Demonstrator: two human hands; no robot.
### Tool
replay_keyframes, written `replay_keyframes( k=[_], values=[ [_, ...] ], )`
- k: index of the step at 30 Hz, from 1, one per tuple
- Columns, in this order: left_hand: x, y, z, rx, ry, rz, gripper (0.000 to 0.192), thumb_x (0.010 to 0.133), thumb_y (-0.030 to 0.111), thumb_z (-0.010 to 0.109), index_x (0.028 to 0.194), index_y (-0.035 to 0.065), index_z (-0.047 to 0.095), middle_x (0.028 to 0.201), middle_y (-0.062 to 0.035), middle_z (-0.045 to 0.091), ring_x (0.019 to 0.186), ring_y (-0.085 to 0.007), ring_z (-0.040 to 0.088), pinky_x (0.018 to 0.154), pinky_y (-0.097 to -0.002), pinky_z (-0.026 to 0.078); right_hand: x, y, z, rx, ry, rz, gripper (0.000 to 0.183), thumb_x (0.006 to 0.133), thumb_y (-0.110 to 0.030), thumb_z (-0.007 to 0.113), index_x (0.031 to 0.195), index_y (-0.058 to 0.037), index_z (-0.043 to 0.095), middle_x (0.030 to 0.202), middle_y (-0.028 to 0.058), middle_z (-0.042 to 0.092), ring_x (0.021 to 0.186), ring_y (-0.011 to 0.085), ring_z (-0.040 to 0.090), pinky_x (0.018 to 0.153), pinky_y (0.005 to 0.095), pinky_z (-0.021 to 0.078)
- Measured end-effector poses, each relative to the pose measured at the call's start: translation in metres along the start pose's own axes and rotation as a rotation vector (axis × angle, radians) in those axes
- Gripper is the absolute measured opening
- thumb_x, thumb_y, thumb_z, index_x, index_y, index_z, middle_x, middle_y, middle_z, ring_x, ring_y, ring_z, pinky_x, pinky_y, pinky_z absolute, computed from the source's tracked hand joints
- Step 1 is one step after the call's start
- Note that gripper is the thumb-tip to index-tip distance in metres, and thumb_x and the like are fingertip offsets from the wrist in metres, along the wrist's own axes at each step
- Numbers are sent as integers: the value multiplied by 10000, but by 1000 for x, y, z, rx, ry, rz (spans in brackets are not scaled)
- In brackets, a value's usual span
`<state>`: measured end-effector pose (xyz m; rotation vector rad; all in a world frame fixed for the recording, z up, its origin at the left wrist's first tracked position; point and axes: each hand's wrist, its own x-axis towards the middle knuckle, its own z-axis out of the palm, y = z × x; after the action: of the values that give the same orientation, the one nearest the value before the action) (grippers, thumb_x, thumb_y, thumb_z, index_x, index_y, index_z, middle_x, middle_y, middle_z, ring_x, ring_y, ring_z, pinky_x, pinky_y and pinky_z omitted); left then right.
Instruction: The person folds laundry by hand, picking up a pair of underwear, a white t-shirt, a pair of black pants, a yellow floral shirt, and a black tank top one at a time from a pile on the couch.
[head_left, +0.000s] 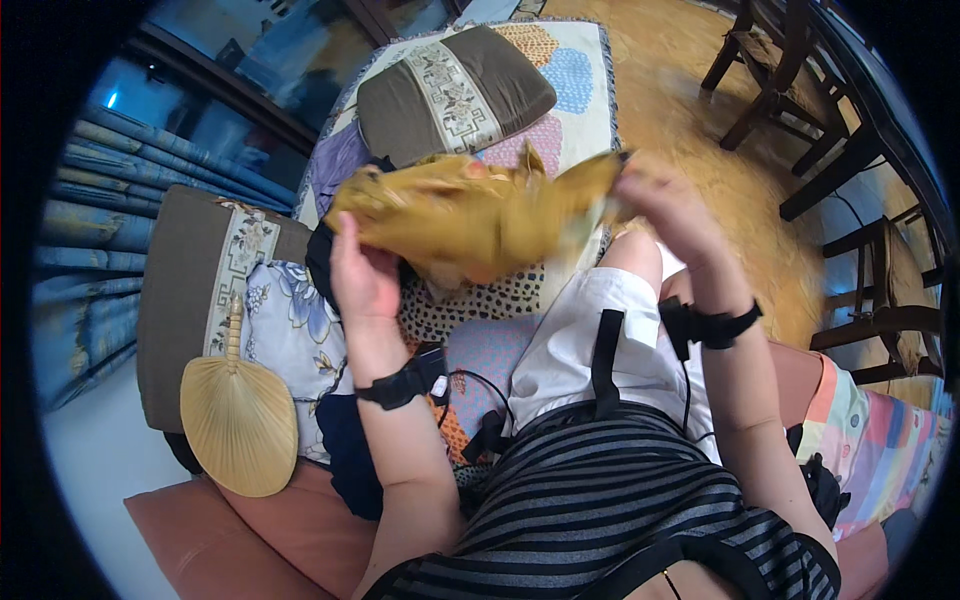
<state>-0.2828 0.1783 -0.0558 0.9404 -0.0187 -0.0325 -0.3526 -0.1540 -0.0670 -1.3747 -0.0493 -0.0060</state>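
A mustard-yellow cloth or garment (472, 217), blurred by motion, is stretched between my two hands above a patterned throw (495, 300). My left hand (367, 274) grips its left end, thumb raised and palm towards the middle. At its right end my right hand (652, 191) pinches a corner, the fingers blurred. Beyond the cloth lies a grey-brown cushion (517, 79) with a floral band. Purple fabric (335, 161) and black fabric (321, 259) are beside and partly behind the yellow cloth at the left. Whether the cloth is a particular garment I cannot tell.
A palm-leaf hand fan (240, 427) rests at the left by a second grey-brown cushion (172, 300) and a white floral fabric (289, 322). Blue curtains (97, 225) hang by the window. Wooden chairs (795, 90) and a dark table (847, 157) stand at the right. Cables run from both wrist straps.
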Motion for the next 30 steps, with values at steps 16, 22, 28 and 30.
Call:
replay_keyframes(
  k=[16,22,28,30],
  values=[
    [-115,31,47,1535,-892,-295,203,842,180,570,944,18,639,996,-161,598,929,-314,565,804,-372,443,-72,-31,-69,13,0,107,199,816,-50,543,1008,-13,579,945,15,596,902,100,542,839,226,408],
    [-96,-25,41,1631,-992,166,615,733,245,696,1248,6,459,1210,-191,514,1112,-335,495,928,-364,402,-96,-21,-79,-100,-116,261,241,837,-51,548,1071,-7,581,946,4,608,894,82,542,809,222,420],
    [-102,-100,51,1439,-1271,-77,634,697,224,707,1245,30,453,1121,-188,569,1071,-338,523,923,-410,395,-117,-15,-90,435,-29,-54,398,819,-17,557,1209,37,492,1084,124,603,964,193,584,856,298,451],
    [-100,-102,47,1403,-1249,-179,527,707,185,687,1183,46,511,1032,-178,602,996,-332,561,865,-396,429,-116,-13,-92,422,-4,-75,395,834,-54,560,1215,25,489,1084,106,603,972,179,581,871,301,447]
  ],
)
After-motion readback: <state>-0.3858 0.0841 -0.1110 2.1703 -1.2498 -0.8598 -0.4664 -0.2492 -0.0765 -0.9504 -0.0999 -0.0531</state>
